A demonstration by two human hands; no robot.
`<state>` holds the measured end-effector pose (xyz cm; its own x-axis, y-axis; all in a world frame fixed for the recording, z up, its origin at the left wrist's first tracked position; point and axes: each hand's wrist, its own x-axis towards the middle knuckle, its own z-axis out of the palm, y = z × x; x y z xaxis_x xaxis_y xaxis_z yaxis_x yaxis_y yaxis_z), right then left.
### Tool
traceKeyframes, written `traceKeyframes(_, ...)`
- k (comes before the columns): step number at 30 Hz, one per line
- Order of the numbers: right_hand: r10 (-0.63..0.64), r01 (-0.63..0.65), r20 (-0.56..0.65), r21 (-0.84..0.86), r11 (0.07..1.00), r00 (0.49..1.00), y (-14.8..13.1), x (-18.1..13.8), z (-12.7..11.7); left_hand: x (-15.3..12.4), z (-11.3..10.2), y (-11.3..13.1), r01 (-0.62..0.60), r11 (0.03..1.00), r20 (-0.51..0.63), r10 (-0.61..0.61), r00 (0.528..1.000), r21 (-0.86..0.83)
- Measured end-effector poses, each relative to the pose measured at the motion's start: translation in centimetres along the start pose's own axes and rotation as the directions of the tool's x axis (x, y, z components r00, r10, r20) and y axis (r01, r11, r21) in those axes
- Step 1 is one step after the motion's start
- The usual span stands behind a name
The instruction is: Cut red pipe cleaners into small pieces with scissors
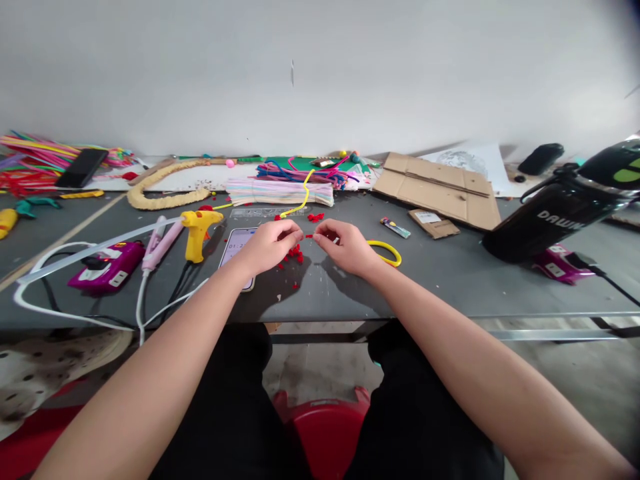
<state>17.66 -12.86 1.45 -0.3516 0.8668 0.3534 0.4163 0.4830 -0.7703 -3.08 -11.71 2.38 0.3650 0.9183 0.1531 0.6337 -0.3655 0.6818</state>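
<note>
My left hand and my right hand meet over the dark table, fingertips pinched together on a small red piece held between them. Several small red bits lie on the table just under my left fingers, and more red bits sit a little farther back. A phone lies partly under my left wrist. A yellow pipe-cleaner loop rests right of my right hand.
A yellow glue gun, a pink tool and a magenta device with white cables sit at left. Bundled pipe cleaners, cardboard and a black bottle lie behind and at right.
</note>
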Motion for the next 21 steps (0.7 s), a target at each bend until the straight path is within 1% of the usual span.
traceKeyframes(3,0.004,-0.004,0.008,-0.004,1.0,1.0,0.0,0.0,0.1,-0.2,-0.3,-0.1,-0.052,0.999,-0.023,0.052,0.998,0.003)
traceKeyframes(6,0.012,-0.012,0.012,-0.004,1.0,1.0,0.1,0.0,0.1,-0.5,-0.3,0.4,-0.128,0.992,0.001,0.128,0.992,0.007)
traceKeyframes(8,0.016,-0.016,0.02,-0.007,1.0,1.0,0.2,0.0,0.1,-0.7,-0.1,1.0,-0.158,0.987,0.018,0.157,0.987,0.038)
traceKeyframes(13,0.012,-0.012,0.035,-0.014,1.0,0.999,0.2,-0.1,0.1,-0.8,0.2,1.7,-0.148,0.986,0.008,0.148,0.989,0.074)
traceKeyframes(17,-0.008,0.009,0.027,-0.036,0.999,1.0,0.0,-0.3,0.2,-0.7,0.2,1.8,-0.156,0.984,0.0,0.157,0.988,0.082)
traceKeyframes(21,-0.015,0.016,0.022,-0.03,0.999,1.0,-0.2,-0.2,0.1,-0.8,-0.2,1.4,-0.121,0.988,-0.021,0.123,0.992,0.096)
